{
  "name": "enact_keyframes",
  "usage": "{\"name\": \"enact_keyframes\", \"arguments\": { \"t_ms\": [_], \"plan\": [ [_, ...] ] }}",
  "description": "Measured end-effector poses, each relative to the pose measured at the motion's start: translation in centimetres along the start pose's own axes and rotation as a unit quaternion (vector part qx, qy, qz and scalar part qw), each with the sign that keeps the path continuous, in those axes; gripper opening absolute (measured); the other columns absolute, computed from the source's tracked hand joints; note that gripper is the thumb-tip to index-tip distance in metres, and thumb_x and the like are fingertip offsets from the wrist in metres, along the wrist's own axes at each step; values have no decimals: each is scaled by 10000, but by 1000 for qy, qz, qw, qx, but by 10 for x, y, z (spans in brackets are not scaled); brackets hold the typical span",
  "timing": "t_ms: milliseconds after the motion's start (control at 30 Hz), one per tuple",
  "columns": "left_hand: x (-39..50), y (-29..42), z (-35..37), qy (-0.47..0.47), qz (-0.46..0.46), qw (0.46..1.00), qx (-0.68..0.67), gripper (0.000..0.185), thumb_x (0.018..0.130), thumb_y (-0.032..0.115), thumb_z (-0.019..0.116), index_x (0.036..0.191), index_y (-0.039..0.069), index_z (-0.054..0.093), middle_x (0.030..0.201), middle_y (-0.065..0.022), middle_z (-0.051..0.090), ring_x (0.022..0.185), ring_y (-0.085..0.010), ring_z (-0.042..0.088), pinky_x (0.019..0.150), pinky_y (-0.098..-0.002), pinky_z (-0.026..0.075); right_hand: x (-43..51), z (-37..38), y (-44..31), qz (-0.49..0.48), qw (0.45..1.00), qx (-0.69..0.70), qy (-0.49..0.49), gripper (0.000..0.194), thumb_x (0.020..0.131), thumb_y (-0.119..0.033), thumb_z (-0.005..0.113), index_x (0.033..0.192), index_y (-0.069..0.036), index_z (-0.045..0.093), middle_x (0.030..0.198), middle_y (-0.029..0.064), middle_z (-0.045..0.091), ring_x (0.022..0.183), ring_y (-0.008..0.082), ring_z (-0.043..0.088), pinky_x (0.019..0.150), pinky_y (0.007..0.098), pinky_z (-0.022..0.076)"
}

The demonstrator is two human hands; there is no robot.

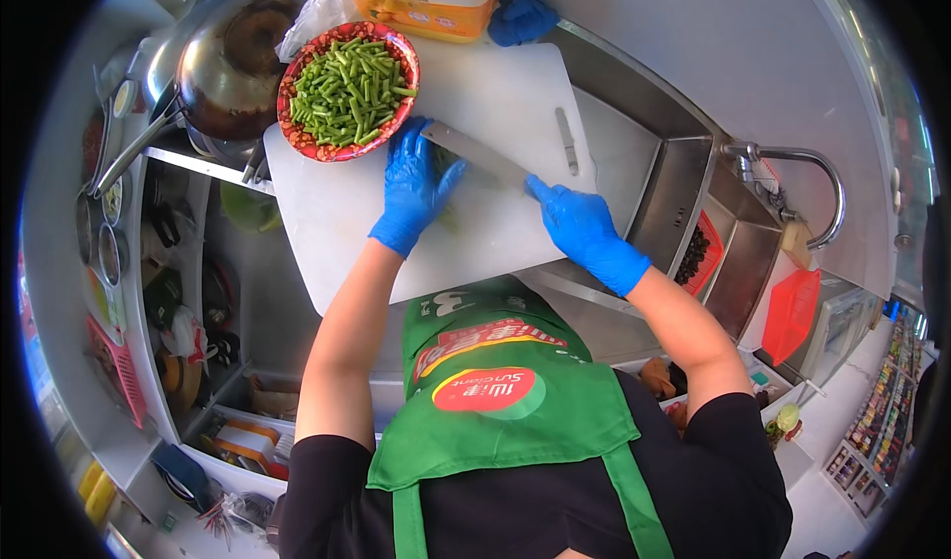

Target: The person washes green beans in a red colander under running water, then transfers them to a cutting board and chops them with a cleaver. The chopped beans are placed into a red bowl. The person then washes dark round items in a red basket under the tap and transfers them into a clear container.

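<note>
My right hand (583, 225), in a blue glove, is closed on the handle of a kitchen knife (483, 156). The blade runs up and left across the white cutting board (342, 240), its tip close to my left hand. My left hand (417, 180), also gloved in blue, rests on the board with the thumb spread from the fingers; whether it holds anything under the palm is hidden. Some blurred green bits (449, 219) lie between my hands, partly behind the blade. A red patterned bowl (286, 117) full of cut green stalks (353, 91) stands at the board's upper left, just beyond my left fingertips.
A metal wok (245, 61) stands at the left. Behind the board are a yellow and orange container (420, 2) and a crumpled blue cloth (522, 18). To the right are a steel sink (617, 132), a faucet (825, 162) and a red basket (706, 254) with dark pieces.
</note>
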State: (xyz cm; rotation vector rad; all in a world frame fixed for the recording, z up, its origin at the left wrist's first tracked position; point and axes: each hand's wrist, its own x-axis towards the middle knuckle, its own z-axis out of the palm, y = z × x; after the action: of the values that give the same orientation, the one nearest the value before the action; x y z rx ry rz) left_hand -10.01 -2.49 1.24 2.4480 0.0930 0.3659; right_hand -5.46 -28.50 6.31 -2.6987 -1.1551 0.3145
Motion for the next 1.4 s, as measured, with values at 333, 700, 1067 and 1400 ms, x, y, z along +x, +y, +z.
{"name": "enact_keyframes", "arguments": {
  "t_ms": [333, 700, 1067, 1400],
  "plan": [
    [-75, 12, -37, -10, -46, 997, -60, 964, 696, 365, 774, 1430, 13, 259, 1463, -241, 257, 1365, -393, 234, 1109, -457, 216, -69, -2, 23, 207, 860, 466, -11, 238, 894, -123, 556, 1116, -41, 583, 809, 114, 642, 593, 186, 594, 563, 296, 483],
    [-47, 32, -1, -70, -13, 993, 89, 1147, 532, 528, 822, 1440, 87, 277, 1432, -265, 276, 1342, -435, 241, 1080, -599, 145, -91, 31, -9, 324, 635, 687, -143, 187, 892, -121, 567, 1034, 0, 550, 811, 98, 636, 626, 156, 596, 586, 276, 507],
    [-31, 35, 18, 119, -39, 991, -50, 555, 670, 235, 781, 1195, 142, 624, 1280, -155, 488, 1179, -393, 440, 995, -490, 364, -18, 29, -64, 237, 664, 684, -186, 211, 892, -113, 565, 1058, 11, 528, 794, 86, 619, 635, 137, 605, 580, 257, 504],
    [18, 50, -27, 208, -3, 973, -102, 408, 692, 163, 733, 1096, 156, 678, 1214, -151, 535, 1118, -371, 472, 951, -455, 400, 13, -32, -82, 233, 678, 681, -152, 184, 899, -77, 533, 1065, -1, 534, 810, 84, 613, 609, 126, 594, 560, 251, 507]
  ]
}}
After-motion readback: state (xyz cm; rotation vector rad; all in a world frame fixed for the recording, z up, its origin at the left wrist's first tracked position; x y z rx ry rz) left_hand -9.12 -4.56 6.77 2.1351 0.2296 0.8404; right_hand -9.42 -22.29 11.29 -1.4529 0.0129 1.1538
